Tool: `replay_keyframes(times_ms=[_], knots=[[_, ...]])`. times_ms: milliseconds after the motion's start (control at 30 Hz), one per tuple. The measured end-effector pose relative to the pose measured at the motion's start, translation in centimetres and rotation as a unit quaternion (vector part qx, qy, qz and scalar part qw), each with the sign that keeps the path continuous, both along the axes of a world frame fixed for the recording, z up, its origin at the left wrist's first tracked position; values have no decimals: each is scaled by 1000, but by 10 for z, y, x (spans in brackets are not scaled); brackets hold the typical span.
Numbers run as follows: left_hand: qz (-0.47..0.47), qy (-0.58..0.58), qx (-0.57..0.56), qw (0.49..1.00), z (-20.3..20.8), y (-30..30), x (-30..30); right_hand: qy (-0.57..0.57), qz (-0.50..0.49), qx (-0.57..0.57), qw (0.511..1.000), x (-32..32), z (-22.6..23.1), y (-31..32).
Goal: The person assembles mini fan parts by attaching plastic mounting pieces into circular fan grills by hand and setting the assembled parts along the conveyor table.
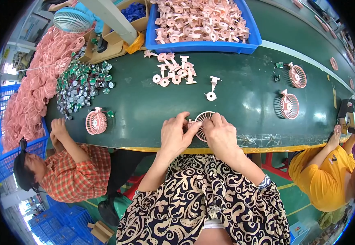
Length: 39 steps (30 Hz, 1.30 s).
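Observation:
At the near edge of the green table, a round pink slatted fan cage (204,116) is between my two hands. My left hand (175,134) grips its left side, near a small pink piece that sticks out there, with thumb and forefinger. My right hand (222,136) is closed over the cage's right side, fingers curled and pressed down on it. Its fingertips hide part of the cage, and I cannot tell whether a small part is under them. Just beyond my hands lies a single pink bracket (211,95) with a ring-shaped end. Farther off is a loose heap of similar brackets (173,70).
A blue tray (210,48) full of pink brackets stands at the back. On the left are heaped small motors with green boards (81,87), many pink cages (30,96) and a seated person (75,171). Two cages (289,107) and another person (324,175) are to the right.

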<state>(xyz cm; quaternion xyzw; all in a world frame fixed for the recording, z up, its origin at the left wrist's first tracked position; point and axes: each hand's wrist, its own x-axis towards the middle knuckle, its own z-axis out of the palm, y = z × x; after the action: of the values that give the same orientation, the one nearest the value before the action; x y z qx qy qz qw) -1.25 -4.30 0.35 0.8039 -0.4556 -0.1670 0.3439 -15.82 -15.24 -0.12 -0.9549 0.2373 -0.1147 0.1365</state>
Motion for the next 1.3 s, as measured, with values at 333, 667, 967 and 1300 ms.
replay_keyframes(times_ms=[333,667,967,1300], knots=[[-7,18,21,1000,-9,-8,2,-6,-1,29,1000,-1,-1,-3],[-93,99,13,991,2,9,24,-39,16,15,999,-1,2,-4],[-113,62,2,992,-3,12,27,-37,0,27,999,0,0,-2],[-53,52,9,997,-2,-1,12,-11,-5,24,1000,0,1,-4]])
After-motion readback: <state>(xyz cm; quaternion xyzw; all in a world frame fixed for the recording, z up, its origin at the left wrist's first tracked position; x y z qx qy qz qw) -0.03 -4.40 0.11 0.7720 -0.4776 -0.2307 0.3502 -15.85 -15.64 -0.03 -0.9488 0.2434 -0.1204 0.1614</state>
